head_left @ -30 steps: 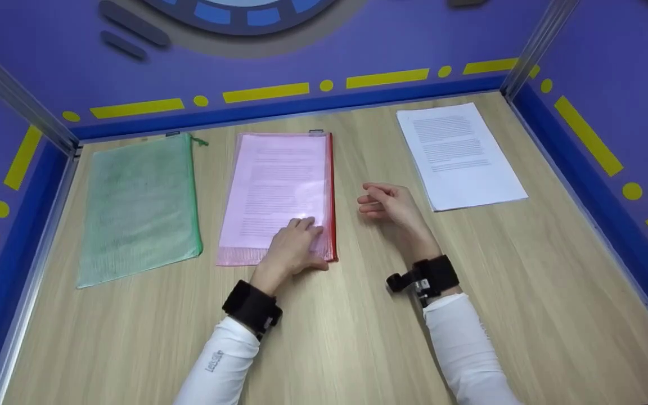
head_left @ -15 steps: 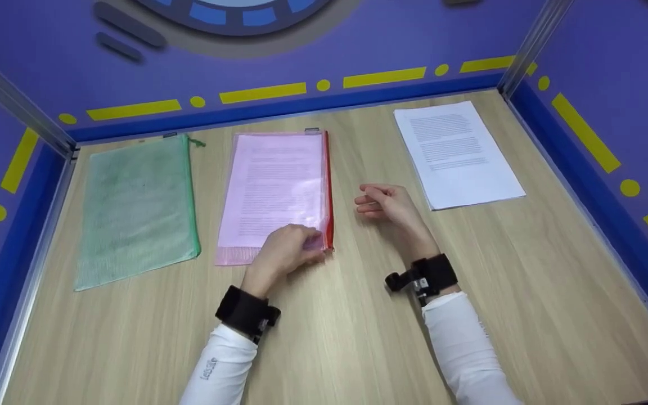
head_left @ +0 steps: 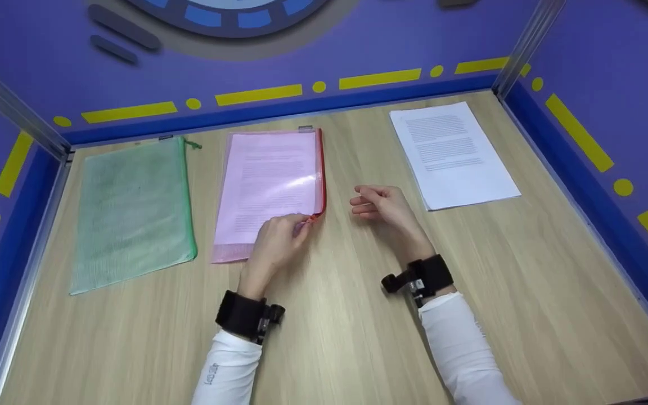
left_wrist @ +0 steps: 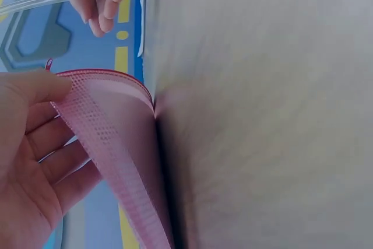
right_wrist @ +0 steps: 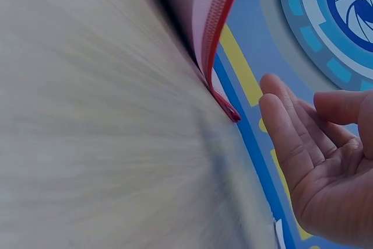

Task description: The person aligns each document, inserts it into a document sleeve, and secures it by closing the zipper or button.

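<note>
One pink pouch (head_left: 268,180) lies on the wood-grain surface (head_left: 329,337), between a green pouch (head_left: 135,208) to its left and a stack of paper (head_left: 453,154) farther off to its right. Printed text shows through the pink pouch; a red zipper (head_left: 322,163) runs along its right edge. Left hand (head_left: 279,239) grips the near right corner, which is bent up off the surface, the rest of the pouch lying flat. Left wrist view: thumb on one face of the mesh, other fingers behind it, clamped on the corner; zip pull (left_wrist: 49,64) projects just beside the thumb. Right hand (head_left: 386,208) holds nothing; it is in the gap between pink pouch and paper, touching neither. Its fingers are lightly bent and close together, thumb apart from them in the right wrist view. Cannot tell whether this hand touches the surface. Green pouch lies flat, its zipper edge facing the pink one, green cord (head_left: 193,144) at the far right corner. Paper lies slightly turned, printed side up, text on its far part. Both wrists carry black straps (head_left: 242,315); sleeves (head_left: 228,360) white. Purple walls (head_left: 403,39) with yellow marks stand around the surface.
</note>
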Motion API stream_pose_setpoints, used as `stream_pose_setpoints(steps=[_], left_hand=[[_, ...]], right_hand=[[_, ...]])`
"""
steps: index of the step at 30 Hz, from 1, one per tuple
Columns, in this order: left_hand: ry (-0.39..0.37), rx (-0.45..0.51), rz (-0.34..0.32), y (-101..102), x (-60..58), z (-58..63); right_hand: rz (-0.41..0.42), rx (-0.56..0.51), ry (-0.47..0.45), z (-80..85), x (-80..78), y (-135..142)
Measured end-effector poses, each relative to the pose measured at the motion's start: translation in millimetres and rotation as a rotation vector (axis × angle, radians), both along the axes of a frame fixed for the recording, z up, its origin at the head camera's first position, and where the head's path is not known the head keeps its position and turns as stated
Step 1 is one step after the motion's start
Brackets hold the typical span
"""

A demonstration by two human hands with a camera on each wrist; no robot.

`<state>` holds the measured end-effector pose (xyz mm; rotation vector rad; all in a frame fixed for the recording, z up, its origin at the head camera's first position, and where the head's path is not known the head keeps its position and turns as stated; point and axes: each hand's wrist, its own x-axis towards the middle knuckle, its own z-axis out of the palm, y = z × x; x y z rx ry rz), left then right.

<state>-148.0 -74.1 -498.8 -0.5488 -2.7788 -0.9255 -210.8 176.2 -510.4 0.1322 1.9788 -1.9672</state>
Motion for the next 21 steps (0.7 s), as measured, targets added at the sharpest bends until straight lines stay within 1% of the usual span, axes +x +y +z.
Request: stream_pose_setpoints(steps=[5,11,15,18,21], left_hand=[[0.053,0.082,0.045,1,-2.3,1.5],[0.081,0.169,0.096,0,-3.9,0.1],[0.127,0.187,0.108,0,-5.5,1.9],[0.158,0.193,0.113,1,-5.5,4.0],[0.164,0.207,0.117,1,-5.8,6.1]], right_hand=[[-0.010,0.006,0.014,0.2,0.4,-3],[0.011,-0.003,0.056,1.2,2.4,-9],[0.016,-0.002,0.095,3.0,4.1,-13],[0.033,0.043,0.140,5.3,6.4,-15],[0.063,0.101,0.191,8.2,9.5,-17]])
